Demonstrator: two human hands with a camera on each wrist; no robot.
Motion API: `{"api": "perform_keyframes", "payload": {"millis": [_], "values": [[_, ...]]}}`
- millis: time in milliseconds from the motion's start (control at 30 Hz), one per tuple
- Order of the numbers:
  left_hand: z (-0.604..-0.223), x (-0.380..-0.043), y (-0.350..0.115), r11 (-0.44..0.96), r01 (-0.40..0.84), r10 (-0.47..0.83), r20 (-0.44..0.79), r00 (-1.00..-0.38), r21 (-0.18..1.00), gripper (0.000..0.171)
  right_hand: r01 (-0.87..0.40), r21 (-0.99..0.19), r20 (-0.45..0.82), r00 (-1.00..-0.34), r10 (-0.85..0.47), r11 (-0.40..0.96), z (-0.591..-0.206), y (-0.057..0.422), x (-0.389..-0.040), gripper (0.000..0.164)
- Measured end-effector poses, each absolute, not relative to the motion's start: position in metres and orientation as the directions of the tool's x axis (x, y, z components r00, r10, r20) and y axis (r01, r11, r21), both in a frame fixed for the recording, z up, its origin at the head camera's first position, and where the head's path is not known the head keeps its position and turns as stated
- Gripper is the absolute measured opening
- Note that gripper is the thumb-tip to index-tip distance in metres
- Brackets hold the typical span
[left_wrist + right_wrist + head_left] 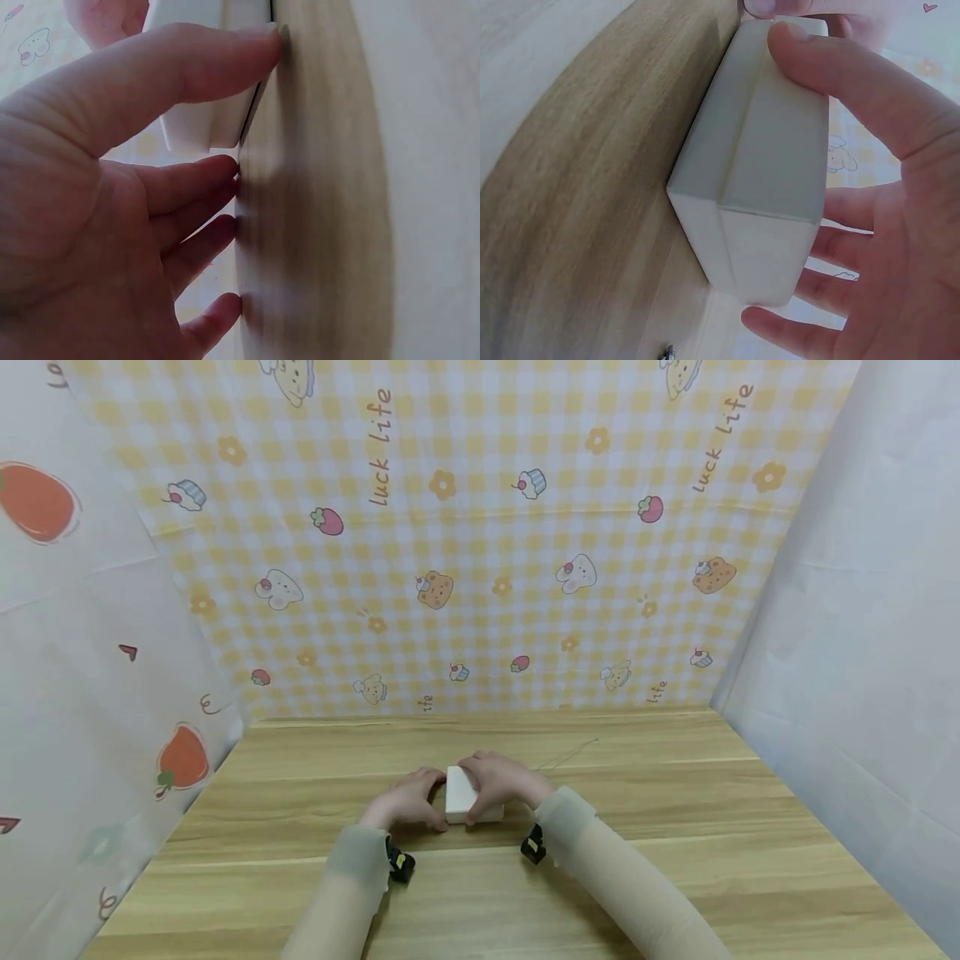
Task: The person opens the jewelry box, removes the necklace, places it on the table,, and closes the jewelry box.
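A small white box (462,793) sits on the wooden table, and a seam runs along its sides in the right wrist view. From its right end my right hand (498,779) grips it, thumb on the near side (802,52) and fingers along the far side. My left hand (408,799) is at the box's left end with fingers apart and bent. In the left wrist view its fingertips (225,225) rest at the table surface, while the thumb overlaps the box's lower edge. The box's far side is mostly hidden.
The wooden table (300,852) meets a checked cloth (480,543) at the back, with pale cloths at both sides. A thin thread-like line (570,755) lies behind the right hand. A small dark thing (667,352) shows low in the right wrist view.
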State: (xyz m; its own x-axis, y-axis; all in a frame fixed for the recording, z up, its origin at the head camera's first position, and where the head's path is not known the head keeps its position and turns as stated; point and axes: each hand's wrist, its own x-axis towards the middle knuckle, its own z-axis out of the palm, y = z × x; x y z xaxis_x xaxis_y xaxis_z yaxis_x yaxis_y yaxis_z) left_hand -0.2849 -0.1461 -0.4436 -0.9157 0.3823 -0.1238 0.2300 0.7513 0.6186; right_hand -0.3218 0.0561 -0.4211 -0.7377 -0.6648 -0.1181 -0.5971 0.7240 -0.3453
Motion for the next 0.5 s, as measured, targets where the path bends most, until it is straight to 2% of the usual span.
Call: {"api": "perform_keyframes", "payload": {"millis": [500], "values": [[-0.438, -0.276, -0.159, 0.712, 0.169, 0.357, -0.145, -0.923, 0.682, 0.082, -0.573, -0.315, -0.152, -0.757, -0.636, 0.757, -0.424, 0.06, -0.319, 0.106]]}}
